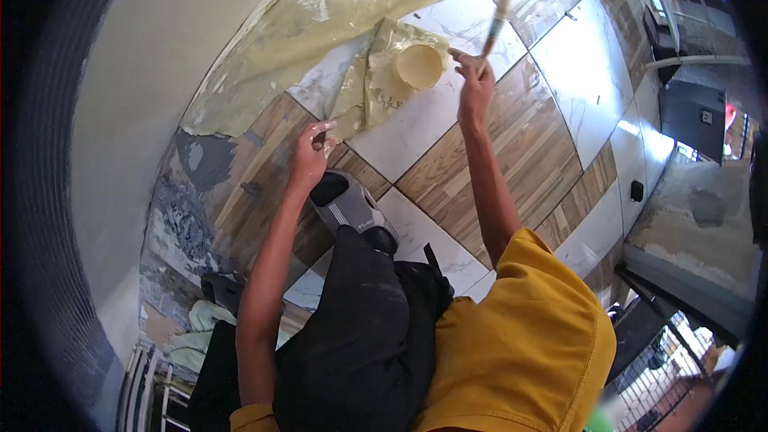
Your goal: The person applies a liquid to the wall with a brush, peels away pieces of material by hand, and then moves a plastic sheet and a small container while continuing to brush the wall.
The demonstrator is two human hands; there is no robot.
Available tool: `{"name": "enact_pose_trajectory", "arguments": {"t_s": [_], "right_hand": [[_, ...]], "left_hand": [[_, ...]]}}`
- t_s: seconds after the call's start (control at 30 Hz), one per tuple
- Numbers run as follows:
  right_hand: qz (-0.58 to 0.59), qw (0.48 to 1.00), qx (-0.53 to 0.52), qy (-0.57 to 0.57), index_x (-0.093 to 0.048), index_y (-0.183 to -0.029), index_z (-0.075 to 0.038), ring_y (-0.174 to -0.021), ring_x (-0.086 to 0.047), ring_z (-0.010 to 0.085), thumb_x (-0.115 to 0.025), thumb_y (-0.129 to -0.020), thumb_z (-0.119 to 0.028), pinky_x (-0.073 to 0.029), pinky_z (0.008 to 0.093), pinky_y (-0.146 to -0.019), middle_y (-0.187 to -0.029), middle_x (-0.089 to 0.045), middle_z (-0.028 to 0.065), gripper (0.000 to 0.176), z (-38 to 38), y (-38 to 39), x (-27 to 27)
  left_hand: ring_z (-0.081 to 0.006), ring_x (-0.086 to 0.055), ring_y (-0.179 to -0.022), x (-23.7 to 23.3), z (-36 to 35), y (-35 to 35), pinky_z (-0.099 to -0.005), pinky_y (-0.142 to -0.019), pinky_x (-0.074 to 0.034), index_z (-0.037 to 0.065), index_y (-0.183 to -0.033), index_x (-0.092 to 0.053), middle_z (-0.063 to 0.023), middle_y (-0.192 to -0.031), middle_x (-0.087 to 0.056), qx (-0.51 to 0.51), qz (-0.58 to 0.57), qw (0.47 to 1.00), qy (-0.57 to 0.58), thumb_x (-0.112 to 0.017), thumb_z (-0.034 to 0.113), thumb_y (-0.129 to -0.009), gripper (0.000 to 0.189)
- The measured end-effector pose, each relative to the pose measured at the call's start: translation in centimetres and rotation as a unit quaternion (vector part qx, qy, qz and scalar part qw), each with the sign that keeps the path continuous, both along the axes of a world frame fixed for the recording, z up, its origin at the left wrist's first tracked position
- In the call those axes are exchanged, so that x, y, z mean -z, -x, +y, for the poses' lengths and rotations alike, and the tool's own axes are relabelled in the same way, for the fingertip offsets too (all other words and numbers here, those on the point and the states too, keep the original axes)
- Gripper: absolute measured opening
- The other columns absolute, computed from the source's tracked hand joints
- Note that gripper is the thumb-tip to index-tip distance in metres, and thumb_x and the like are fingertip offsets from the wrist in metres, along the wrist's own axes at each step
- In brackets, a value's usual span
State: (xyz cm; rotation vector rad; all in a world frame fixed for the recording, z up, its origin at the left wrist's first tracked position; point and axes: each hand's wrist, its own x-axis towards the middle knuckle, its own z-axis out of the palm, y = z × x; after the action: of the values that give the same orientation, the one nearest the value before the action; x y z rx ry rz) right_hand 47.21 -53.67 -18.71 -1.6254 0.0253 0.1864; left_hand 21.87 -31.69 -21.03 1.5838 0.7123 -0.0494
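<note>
My right hand (475, 90) is closed around a paintbrush (494, 30), whose upper end is blurred. Its outstretched index finger reaches the edge of a paint-smeared sheet (382, 72). On that sheet stands a round tub of cream paint (420, 66), with spilled paint around it. My left hand (310, 154), its fingers marked with white paint, pinches the near corner of the same sheet, low and to the left of the tub.
A longer cream-stained drop sheet (280, 48) lies along the wall (172, 56). Grey smears (184, 216) mark the wood-and-marble-patterned tiles (504, 136). My shoe (352, 204) is just below my left hand. Metal railings (664, 0) and a dark box (694, 118) are at the right.
</note>
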Motion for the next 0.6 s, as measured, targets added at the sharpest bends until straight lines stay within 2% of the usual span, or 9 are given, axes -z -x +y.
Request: {"name": "enact_pose_trajectory", "arguments": {"t_s": [0.07, 0.17, 0.23, 0.33, 0.37, 0.43, 0.5, 0.57, 0.6], "right_hand": [[0.060, 0.988, -0.006, -0.139, -0.058, -0.101, 0.005, -0.094, -0.068, 0.0278, -0.056, -0.095, -0.016, -0.054, 0.0365, -0.084, -0.104, -0.069, 0.0218, 0.022, -0.4, -0.1, -1.8], [0.142, 0.958, -0.004, -0.247, -0.055, -0.100, 0.004, -0.096, -0.068, 0.0316, -0.052, -0.097, -0.013, -0.055, 0.0392, -0.085, -0.104, -0.067, 0.0248, 0.017, 0.1, 0.8, -5.6], [0.181, 0.951, -0.014, -0.250, -0.052, -0.100, 0.003, -0.099, -0.067, 0.0335, -0.050, -0.098, -0.011, -0.055, 0.0410, -0.088, -0.106, -0.066, 0.0266, 0.015, 0.7, 2.0, -7.2], [0.135, 0.975, -0.090, -0.153, -0.057, -0.102, 0.006, -0.106, -0.065, 0.0315, -0.046, -0.102, -0.017, -0.052, 0.0409, -0.095, -0.111, -0.066, 0.0258, 0.025, 2.9, 6.1, -7.5], [0.147, 0.972, -0.100, -0.156, -0.057, -0.102, 0.006, -0.106, -0.065, 0.0315, -0.046, -0.102, -0.017, -0.052, 0.0409, -0.095, -0.111, -0.066, 0.0258, 0.025, 3.5, 7.7, -6.7], [0.056, 0.979, -0.185, -0.061, -0.058, -0.114, 0.005, -0.099, -0.066, 0.0280, -0.047, -0.100, -0.013, -0.050, 0.0382, -0.092, -0.108, -0.067, 0.0210, 0.025, 4.6, 11.0, -4.5], [-0.017, 0.968, -0.224, 0.108, -0.058, -0.124, 0.002, -0.100, -0.065, 0.0238, -0.047, -0.099, -0.013, -0.049, 0.0344, -0.087, -0.107, -0.068, 0.0190, 0.031, 5.2, 13.3, -2.2], [0.006, 0.957, -0.244, 0.154, -0.056, -0.128, 0.000, -0.096, -0.065, 0.0246, -0.048, -0.097, -0.012, -0.048, 0.0328, -0.082, -0.103, -0.068, 0.0200, 0.034, 6.8, 14.9, -2.9], [-0.061, 0.959, -0.245, 0.132, -0.057, -0.126, 0.001, -0.089, -0.065, 0.0253, -0.048, -0.097, -0.011, -0.049, 0.0330, -0.080, -0.099, -0.068, 0.0196, 0.032, 7.0, 15.6, -0.8]], "left_hand": [[-0.0132, -0.060, -0.100, -0.4, 0.0, 0.1, -0.0271, -0.084, -0.047, 0.001, -0.112, -0.065, -0.0039, -0.116, -0.063, 0.005, 0.021, 1.000, 0.003, -0.064, 0.003, -0.089, 0.023], [-0.0134, -0.059, -0.100, -0.7, 0.4, 0.5, -0.0269, -0.082, -0.047, 0.002, -0.112, -0.065, -0.0022, -0.116, -0.063, -0.005, 0.046, 0.999, 0.009, -0.066, 0.008, -0.089, 0.024], [-0.0133, -0.059, -0.100, -1.2, 1.1, 0.9, -0.0275, -0.083, -0.047, 0.002, -0.116, -0.062, -0.0044, -0.116, -0.063, 0.023, 0.010, 1.000, 0.015, -0.067, 0.010, -0.089, 0.029], [-0.0155, -0.060, -0.100, -3.9, 1.1, 0.3, -0.0294, -0.085, -0.048, 0.000, -0.120, -0.058, -0.0084, -0.116, -0.063, -0.055, 0.120, 0.988, 0.084, -0.065, 0.006, -0.088, 0.033], [-0.0155, -0.060, -0.100, -2.6, 0.6, 0.5, -0.0294, -0.085, -0.048, 0.000, -0.120, -0.058, -0.0084, -0.116, -0.063, -0.068, 0.130, 0.986, 0.081, -0.065, 0.006, -0.088, 0.033], [-0.0168, -0.062, -0.098, 1.6, -1.1, 0.7, -0.0313, -0.085, -0.050, -0.002, -0.123, -0.055, -0.0112, -0.114, -0.064, -0.137, -0.027, 0.989, 0.050, -0.061, 0.002, -0.087, 0.036], [-0.0167, -0.062, -0.096, 1.5, -1.8, -0.7, -0.0316, -0.085, -0.050, -0.003, -0.120, -0.057, -0.0106, -0.112, -0.065, -0.138, 0.000, 0.988, 0.063, -0.059, -0.001, -0.087, 0.034], [-0.0167, -0.063, -0.095, 0.4, -2.5, -1.7, -0.0318, -0.086, -0.051, -0.004, -0.118, -0.058, -0.0100, -0.109, -0.066, -0.134, 0.024, 0.987, 0.079, -0.058, -0.003, -0.086, 0.032], [-0.0169, -0.062, -0.097, -0.7, -2.6, -2.2, -0.0306, -0.087, -0.050, -0.005, -0.119, -0.058, -0.0102, -0.109, -0.066, -0.143, 0.041, 0.980, 0.131, -0.058, -0.003, -0.087, 0.032]]}}
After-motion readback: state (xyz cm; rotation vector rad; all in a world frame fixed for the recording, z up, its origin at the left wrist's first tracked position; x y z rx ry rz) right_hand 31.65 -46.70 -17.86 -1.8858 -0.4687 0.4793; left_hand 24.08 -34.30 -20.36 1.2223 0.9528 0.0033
